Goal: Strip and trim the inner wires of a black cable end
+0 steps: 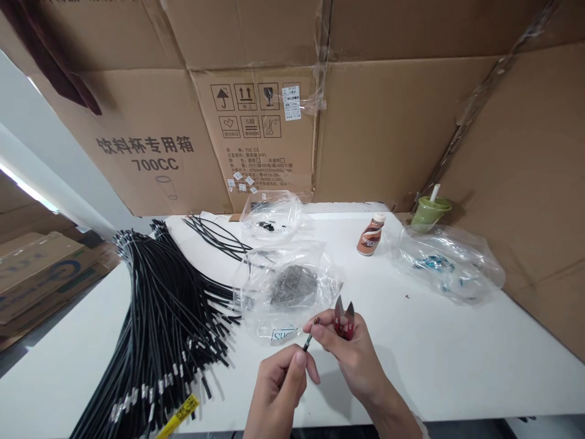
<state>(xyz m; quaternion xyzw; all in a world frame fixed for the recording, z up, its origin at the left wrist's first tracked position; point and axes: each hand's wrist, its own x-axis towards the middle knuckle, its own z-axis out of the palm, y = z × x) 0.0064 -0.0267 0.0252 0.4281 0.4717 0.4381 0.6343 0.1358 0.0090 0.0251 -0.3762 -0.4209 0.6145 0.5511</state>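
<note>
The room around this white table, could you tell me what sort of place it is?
Probably a small workshop bench for hand assembly: a big bundle of black cables, plastic bags of small parts, and flattened cardboard boxes walling the table.

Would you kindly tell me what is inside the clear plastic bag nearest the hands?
The clear plastic bag holds a grey heap of small parts; they are too small to identify. A white label shows near its front edge. Anything beneath the heap is hidden.

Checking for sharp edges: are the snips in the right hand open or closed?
Open: the two blade tips of the snips stand apart in a V above the right hand.
</note>
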